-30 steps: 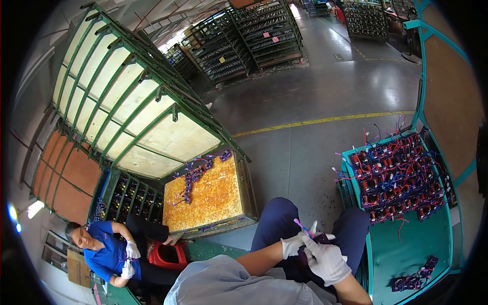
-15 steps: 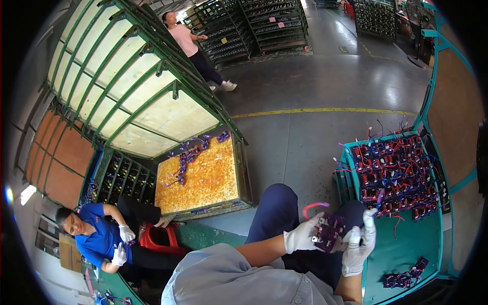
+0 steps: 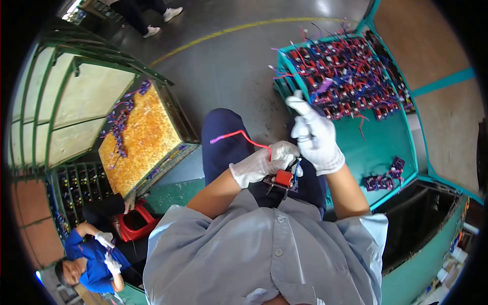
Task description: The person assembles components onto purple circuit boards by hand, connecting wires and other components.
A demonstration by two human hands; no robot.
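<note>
My left hand (image 3: 265, 163), in a white glove, is closed on a circuit board (image 3: 272, 184) above my lap. On the board sits a red block-shaped part (image 3: 284, 178); blue and dark leads show beside it. A red wire (image 3: 241, 133) with a purple end arcs out past my left hand toward the upper left. Just to the right, my right hand (image 3: 319, 140), gloved too, is raised with fingers partly stretched and apart; nothing shows in it. Its wrist side is close to the board's leads.
Ahead right, a teal rack (image 3: 287, 63) is packed with wired boards. Several loose boards (image 3: 386, 178) lie on the teal surface (image 3: 356, 147) below it. At left are a yellow-brown speckled board (image 3: 140, 145) with wired parts, a red stool (image 3: 133, 221) and a seated co-worker (image 3: 94, 264).
My view has tilted down and turned right. The board in my left hand has come closer to my body and turned, now showing its red part. The standing person is mostly out of view.
</note>
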